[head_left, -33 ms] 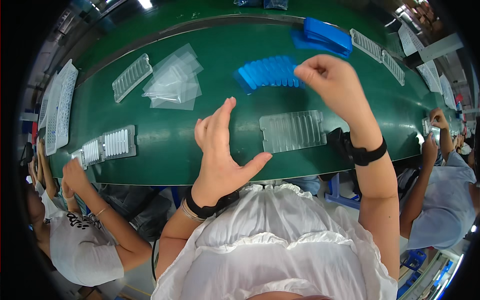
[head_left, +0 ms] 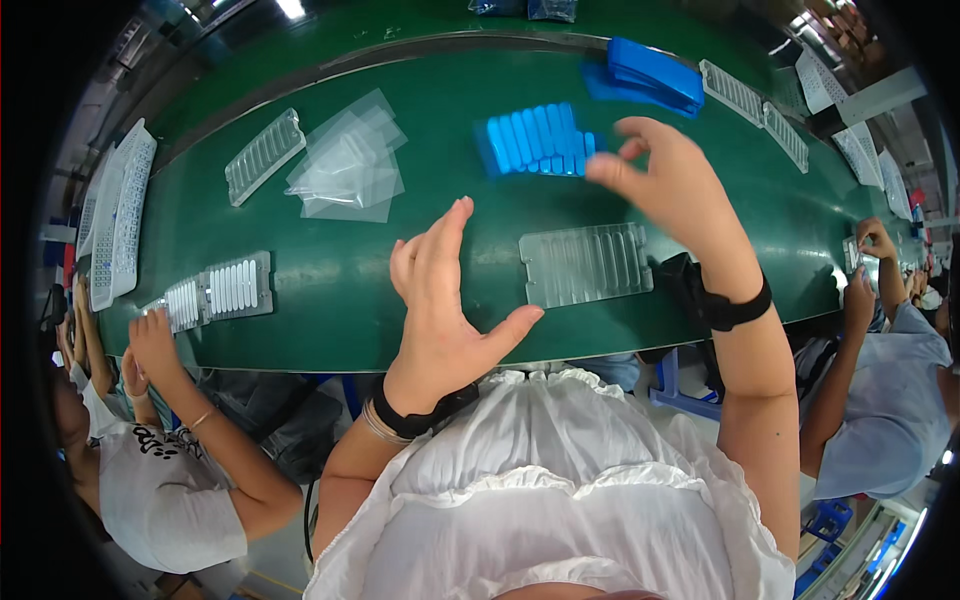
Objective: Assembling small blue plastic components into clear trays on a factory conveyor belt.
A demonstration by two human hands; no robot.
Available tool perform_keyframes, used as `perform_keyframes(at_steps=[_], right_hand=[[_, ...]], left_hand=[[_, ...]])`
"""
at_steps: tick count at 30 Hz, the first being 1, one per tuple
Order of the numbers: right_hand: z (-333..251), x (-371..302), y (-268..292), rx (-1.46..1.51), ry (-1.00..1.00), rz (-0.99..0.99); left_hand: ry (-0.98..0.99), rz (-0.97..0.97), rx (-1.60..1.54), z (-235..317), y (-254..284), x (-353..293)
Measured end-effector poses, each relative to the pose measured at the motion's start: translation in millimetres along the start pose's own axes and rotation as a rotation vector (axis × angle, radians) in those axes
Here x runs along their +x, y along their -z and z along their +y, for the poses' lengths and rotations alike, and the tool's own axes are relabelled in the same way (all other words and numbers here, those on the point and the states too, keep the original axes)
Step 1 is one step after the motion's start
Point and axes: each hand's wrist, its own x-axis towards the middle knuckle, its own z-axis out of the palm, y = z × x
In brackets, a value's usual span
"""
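Note:
My left hand [head_left: 436, 310] hovers over the front of the green table, its fingers stretched and thumb out to the side. It holds nothing. Right of it lies a clear plastic tray [head_left: 585, 265] with ribbed slots. My right hand [head_left: 665, 180] is beyond that tray, thumb and forefinger apart, with nothing visible between them. Just left of its fingertips lies a group of bright blue, slatted strips [head_left: 527, 138] on a blue sheet, blurred at the edges. Whether the thumb touches the strips I cannot tell.
Clear plastic bags [head_left: 350, 165] lie at the left beside another ribbed tray [head_left: 265, 155]. A blue stack [head_left: 655, 77] and more clear trays [head_left: 732, 92] are at the back right. White baskets [head_left: 125, 215] stand far left. Co-workers' hands [head_left: 150, 345] work on both sides.
My right hand's fingers have spread from a pinch. The blue strips, fanned in a row before, now lie in a straighter block with a lower part at the right. My left hand stays put.

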Motion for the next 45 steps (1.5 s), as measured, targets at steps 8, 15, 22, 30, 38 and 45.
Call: perform_keyframes(at_steps=[8, 15, 22, 30, 38, 45], right_hand=[[8, -63, 18, -0.241, 0.544, -0.335], [171, -86, 136, -0.198, 0.016, -0.063], [283, -109, 166, -0.092, -0.201, -0.197], [128, 25, 118, -0.277, 0.255, 0.19], [105, 127, 58, -0.3, 0.038, 0.082], [97, 115, 56, -0.481, 0.239, 0.264]], left_hand=[[0.076, 0.1, -0.027, -6, 5, -11], [0.04, 0.138, 0.237, -13, 72, -20], [0.325, 0.043, 0.88, -62, 179, -39], [0.458, -0.182, 0.651, -85, 197, -27], [0.036, -0.312, 0.375, 6, 85, 28], [-0.27, -0.52, 0.341, 50, 1, 55]])
